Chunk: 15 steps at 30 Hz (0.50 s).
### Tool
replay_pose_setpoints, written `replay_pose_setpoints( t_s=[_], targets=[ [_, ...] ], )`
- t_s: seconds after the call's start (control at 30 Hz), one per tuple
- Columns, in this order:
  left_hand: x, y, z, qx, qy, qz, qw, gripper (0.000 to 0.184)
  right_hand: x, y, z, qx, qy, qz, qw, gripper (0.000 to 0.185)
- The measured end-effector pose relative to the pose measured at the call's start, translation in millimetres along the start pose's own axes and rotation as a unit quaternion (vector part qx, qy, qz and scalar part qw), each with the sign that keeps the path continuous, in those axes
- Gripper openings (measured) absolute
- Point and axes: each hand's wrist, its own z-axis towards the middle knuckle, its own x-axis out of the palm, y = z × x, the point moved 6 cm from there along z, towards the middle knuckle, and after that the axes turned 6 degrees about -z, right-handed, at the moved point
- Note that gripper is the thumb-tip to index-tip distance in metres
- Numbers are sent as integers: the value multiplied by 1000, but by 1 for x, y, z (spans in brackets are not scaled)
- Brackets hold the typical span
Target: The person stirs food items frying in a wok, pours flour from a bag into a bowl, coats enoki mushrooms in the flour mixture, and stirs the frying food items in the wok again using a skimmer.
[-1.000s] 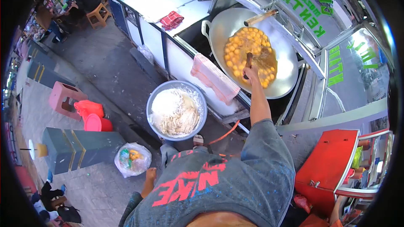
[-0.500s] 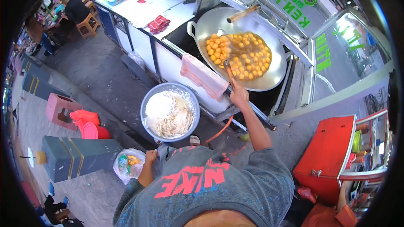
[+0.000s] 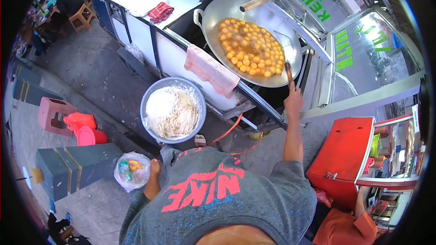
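My right hand is closed around the wooden handle of a skimmer, whose metal head is blurred against the right inner side of a large wok. Many round golden balls float in brown oil in the wok. My left hand hangs low by my side with curled fingers; what it holds, if anything, is hidden. Just left of it is a clear plastic bag with green and orange contents. In front of me a grey basin holds white flour and pale strips.
Another wooden handle juts over the wok's far rim. A pink towel hangs on the cart edge, and a red checked cloth lies on the counter. A red box and a person in an orange shirt are at right.
My right hand has moved right with the skimmer, from the middle of the oil to the wok's right side. The balls have spread out, and the view has shifted slightly.
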Motion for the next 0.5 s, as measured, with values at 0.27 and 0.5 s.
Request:
replay_pose_setpoints(
  t_s=[0.27, 0.5],
  targets=[
    [-30, -11, -69, -156, 12, -50, 986, 36, 126, 55, 95, 59, 138, 184, 971, 47],
    [-45, -27, -105, -92, 6, 31, 995, 27, 152, 209, 134, 145, 225, 602, 752, 16]
  ],
)
